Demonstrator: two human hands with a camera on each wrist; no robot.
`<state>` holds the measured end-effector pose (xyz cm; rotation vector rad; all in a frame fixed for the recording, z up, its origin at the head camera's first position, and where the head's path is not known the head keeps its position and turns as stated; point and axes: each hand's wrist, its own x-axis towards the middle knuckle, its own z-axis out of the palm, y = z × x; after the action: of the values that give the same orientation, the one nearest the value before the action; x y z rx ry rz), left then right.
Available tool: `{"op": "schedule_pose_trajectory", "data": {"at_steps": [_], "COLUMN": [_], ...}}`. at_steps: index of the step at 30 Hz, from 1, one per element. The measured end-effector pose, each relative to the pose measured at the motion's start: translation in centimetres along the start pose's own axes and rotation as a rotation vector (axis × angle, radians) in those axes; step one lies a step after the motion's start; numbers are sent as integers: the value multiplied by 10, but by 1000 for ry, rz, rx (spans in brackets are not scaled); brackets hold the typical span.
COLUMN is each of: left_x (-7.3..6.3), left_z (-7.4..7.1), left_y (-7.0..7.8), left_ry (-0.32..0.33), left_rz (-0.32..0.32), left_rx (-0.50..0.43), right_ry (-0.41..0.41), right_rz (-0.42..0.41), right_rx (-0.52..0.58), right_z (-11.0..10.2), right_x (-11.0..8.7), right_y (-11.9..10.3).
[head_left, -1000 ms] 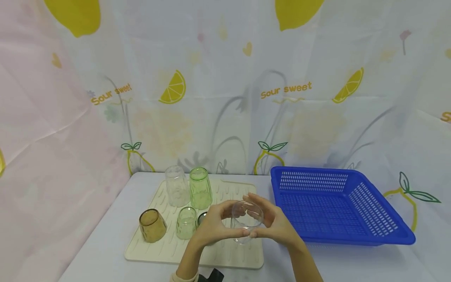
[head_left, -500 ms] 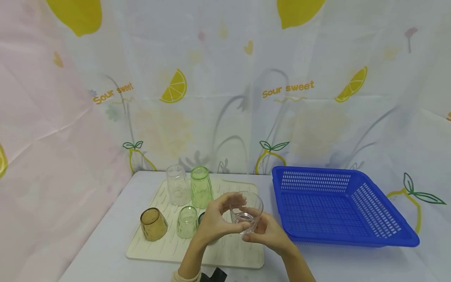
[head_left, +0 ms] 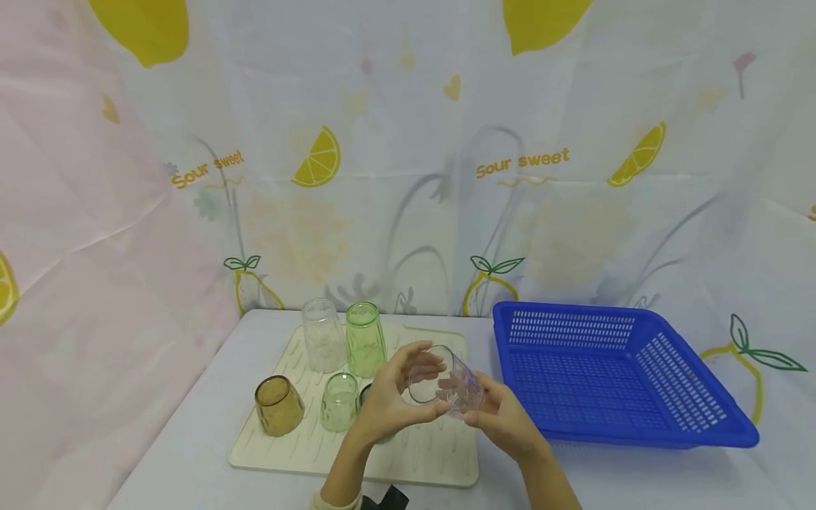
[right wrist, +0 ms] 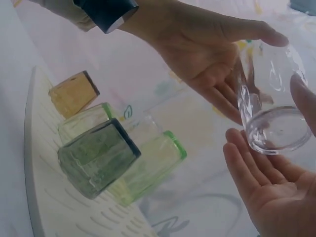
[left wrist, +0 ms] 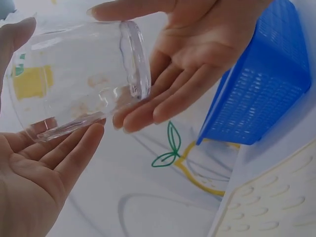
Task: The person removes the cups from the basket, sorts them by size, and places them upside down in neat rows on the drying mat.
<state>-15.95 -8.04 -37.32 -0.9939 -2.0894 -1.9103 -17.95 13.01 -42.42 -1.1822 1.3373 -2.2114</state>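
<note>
Over the right part of the mat, a clear drinking glass is held in the air between both hands, tilted with its mouth toward the left. My left hand grips it around the mouth end, thumb on the near side and fingers on the far side. At the thick base end, my right hand holds it between thumb and fingers. In the left wrist view the glass looks see-through, without visible contents. A dark grey-green glass stands on the mat, mostly hidden behind my left hand in the head view.
A cream draining mat bears an amber glass, a short pale green glass, a tall clear glass and a tall green glass. To the right stands a blue perforated basket. A patterned cloth hangs behind the table.
The clear glass was upright, then leaned toward me, and now tips with its mouth leftward. My right hand has shifted from its side to its base. The left hand has moved only slightly.
</note>
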Motion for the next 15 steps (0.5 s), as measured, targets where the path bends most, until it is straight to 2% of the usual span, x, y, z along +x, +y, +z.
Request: {"op": "schedule_pose_trajectory", "data": {"at_steps": [4, 9, 12, 15], "left_x": [-4, -10, -12, -13], "left_z": [-1, 4, 9, 15], "left_y": [-3, -9, -13, -17], "left_ry": [-15, -34, -51, -66], "left_rz": [-63, -113, -125, -148], "left_rx": [19, 44, 76, 149], "right_ry": [80, 204, 224, 208], "right_rz": [-16, -71, -103, -126], "right_rx": [47, 19, -38, -153], "right_z": [-4, -5, -4, -4], "right_x": [-3, -3, -1, 3], "right_y": [-3, -12, -18, -25]}}
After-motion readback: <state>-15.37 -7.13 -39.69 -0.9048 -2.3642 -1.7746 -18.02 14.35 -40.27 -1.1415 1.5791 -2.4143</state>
